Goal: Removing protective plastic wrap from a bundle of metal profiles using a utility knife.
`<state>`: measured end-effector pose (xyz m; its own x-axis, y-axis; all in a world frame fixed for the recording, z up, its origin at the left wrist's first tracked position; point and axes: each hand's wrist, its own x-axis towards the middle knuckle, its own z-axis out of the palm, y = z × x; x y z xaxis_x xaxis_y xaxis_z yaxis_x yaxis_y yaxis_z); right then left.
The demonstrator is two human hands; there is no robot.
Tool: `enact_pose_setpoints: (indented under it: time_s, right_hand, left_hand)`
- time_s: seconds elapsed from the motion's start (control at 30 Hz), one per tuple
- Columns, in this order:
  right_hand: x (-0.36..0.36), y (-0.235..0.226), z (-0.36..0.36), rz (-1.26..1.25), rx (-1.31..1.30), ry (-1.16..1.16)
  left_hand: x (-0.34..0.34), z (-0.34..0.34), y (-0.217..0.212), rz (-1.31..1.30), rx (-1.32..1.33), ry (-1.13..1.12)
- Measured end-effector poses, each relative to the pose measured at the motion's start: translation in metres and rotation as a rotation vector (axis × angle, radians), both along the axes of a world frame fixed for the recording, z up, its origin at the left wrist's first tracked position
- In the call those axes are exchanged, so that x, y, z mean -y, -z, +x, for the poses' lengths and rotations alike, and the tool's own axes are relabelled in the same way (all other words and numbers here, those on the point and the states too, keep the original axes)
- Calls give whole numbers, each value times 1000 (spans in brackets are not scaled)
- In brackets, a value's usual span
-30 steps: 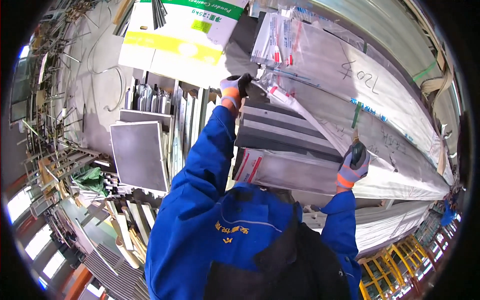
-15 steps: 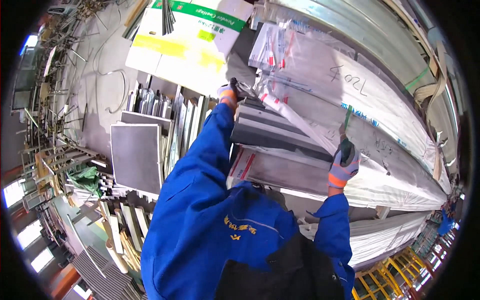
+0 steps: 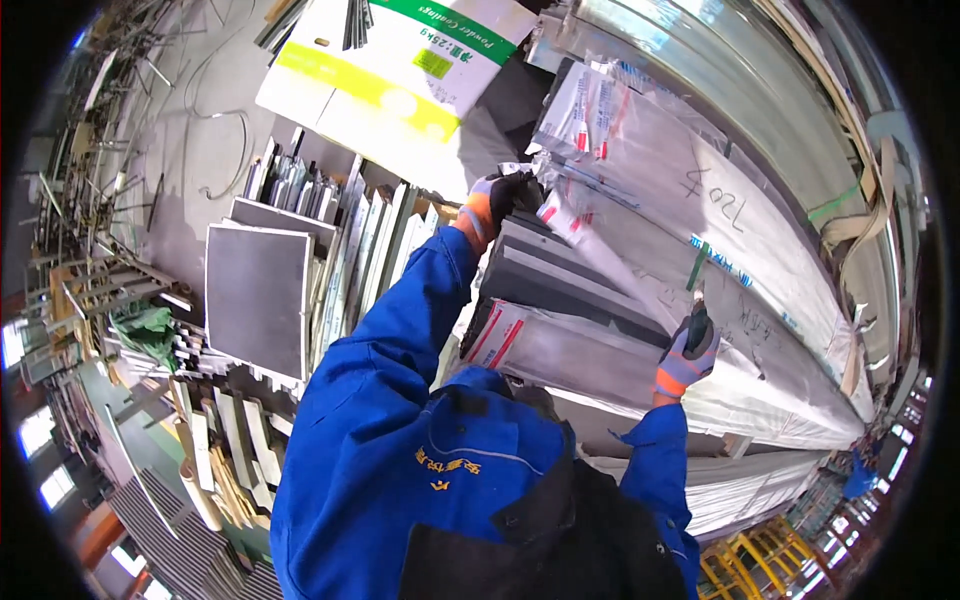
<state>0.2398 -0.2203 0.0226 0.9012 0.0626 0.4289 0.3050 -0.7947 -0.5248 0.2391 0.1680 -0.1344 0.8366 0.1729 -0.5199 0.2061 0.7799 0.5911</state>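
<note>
"Fingers first: state, L and R?"

"L hand (image 3: 493,203): bent in, appears to be pinching crumpled film wrap (image 3: 592,242) at its L end. R hand (image 3: 688,350): curled; narrow pale tip shows past it, can't tell if held tool or fingertip, so grip unconfirmed."

"Loc. of items, big to small?"

"Wrapped bundles (image 3: 680,170) run far out to R, w/ another nearest the body. Btwn them, dark bars (image 3: 540,285) show bare, side by side. Film wrap lies as a gathered whitish strip along the far side of those bars, from beside L hand down toward R hand."

"Handling?"

"Judgement only. Bundles: prob. heavy, long, stiff; hold near both ends. Bars: stiff, finish prob. scratches; take under the ends, not across the face. Film wrap: light, limp, slippery, tears easily; best hold is the gathered end, full fistful, 2nd grip farther along."

"Edges, free room?"

"Carton (image 3: 340,110) sits just beyond L hand; little room that way. Grey panel (image 3: 258,295) well apart from both hands. Standing strips (image 3: 385,235) crowd the L side; ends prob. sharp. Bar ends make an edge just below L hand. Green strap (image 3: 697,268) just beyond R hand; could snag. Best clearance, est.: up, over the bundle tops."
</note>
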Motion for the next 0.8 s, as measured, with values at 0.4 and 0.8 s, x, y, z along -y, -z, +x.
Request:
enact_pose_setpoints:
  time_s: [0.4, 0.8]
  right_hand:
    - [0, 1, 2, -43, 4, 63]
    - [-4, -6, 0, -4, 2, 4]
  left_hand:
    - [5, 6, 96, -461, 249, 66]
    - [33, -71, 8, -550, -152, -564]
